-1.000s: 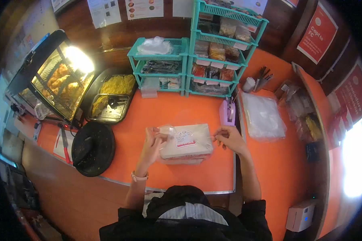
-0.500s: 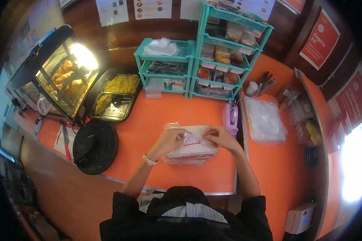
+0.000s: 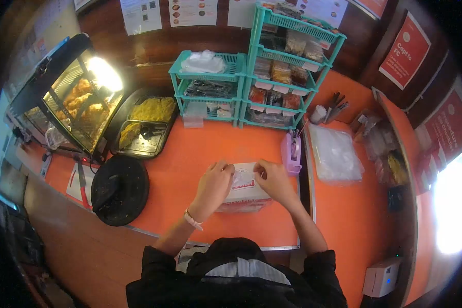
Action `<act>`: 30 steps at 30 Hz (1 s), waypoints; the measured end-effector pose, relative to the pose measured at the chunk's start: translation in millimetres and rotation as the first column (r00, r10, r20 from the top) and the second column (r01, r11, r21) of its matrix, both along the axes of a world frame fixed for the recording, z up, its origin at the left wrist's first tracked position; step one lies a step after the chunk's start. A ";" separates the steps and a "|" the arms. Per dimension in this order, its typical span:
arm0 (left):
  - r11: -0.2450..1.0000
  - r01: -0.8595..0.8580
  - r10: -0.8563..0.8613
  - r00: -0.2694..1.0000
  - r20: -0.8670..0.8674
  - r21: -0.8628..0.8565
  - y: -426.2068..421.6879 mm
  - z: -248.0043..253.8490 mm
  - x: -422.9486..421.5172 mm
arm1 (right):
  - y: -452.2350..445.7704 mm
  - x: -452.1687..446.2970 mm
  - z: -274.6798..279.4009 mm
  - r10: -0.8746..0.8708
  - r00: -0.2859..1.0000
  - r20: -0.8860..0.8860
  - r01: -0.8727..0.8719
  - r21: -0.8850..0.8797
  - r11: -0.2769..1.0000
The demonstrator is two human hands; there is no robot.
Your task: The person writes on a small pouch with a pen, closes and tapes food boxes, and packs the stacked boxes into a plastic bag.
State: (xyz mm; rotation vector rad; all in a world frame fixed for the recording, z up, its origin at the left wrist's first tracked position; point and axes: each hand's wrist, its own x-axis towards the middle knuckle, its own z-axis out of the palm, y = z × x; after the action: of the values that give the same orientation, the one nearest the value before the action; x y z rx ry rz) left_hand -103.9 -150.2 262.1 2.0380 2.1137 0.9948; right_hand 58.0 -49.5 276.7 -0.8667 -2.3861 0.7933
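Observation:
In the head view a white cardboard box (image 3: 243, 194) with red print stands on the orange counter near its front edge. Thin clear plastic, seemingly a bag (image 3: 239, 177), lies around and over the box. At the box's left side, my left hand (image 3: 214, 186) has its fingers closed on the plastic, with a pale band on the wrist. My right hand (image 3: 274, 179) pinches the plastic above the far right part of the box. Both hands' fingertips are partly hidden, and the far edge of the bag is hard to make out.
Left of me lie a round black lid (image 3: 120, 190), a red-handled knife (image 3: 82, 185), a metal tray (image 3: 141, 137) and a heated display case (image 3: 77, 102). Green racks (image 3: 277, 82) stand behind. A pink tape dispenser (image 3: 291, 153) and plastic bags (image 3: 335, 153) are to the right.
Both hands have come slightly closer together over the box, and the left hand has turned more upright. The plastic stretched between them looks more gathered. The camera view has shifted a little.

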 end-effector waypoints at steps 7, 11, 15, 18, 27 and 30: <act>0.939 0.170 -0.143 0.984 -0.109 0.300 16.4 0.6 -0.3 | -3.7 -1.0 0.3 -0.019 1.000 -0.002 0.019 0.014 1.000; 0.944 0.276 -0.278 0.960 -0.015 0.179 34.4 -25.8 -7.3 | 5.5 8.2 -5.8 -0.033 0.990 -0.137 -0.034 -0.456 0.889; 0.914 0.379 -0.393 0.748 0.535 0.142 46.0 -20.8 -5.5 | 10.0 14.3 -14.9 -0.077 0.952 -0.297 -0.160 -0.694 0.702; 0.895 0.439 -0.391 0.684 0.616 0.080 46.4 -15.2 -12.5 | 7.3 15.8 -9.3 -0.079 0.954 -0.290 -0.162 -0.715 0.680; 0.861 0.508 -0.399 0.703 0.589 -0.023 47.3 -11.3 -16.8 | 0.9 17.5 -6.5 -0.116 0.954 -0.277 -0.123 -0.713 0.691; 0.850 0.526 -0.403 0.669 0.625 -0.015 47.7 -12.4 -17.4 | 0.5 16.5 -7.3 -0.118 0.963 -0.242 -0.090 -0.703 0.705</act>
State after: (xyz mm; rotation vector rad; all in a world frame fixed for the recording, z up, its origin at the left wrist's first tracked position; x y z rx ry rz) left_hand -121.3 -102.5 249.7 1.7048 1.2143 1.0919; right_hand 74.6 -49.0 269.4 -0.9639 -1.8004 1.7739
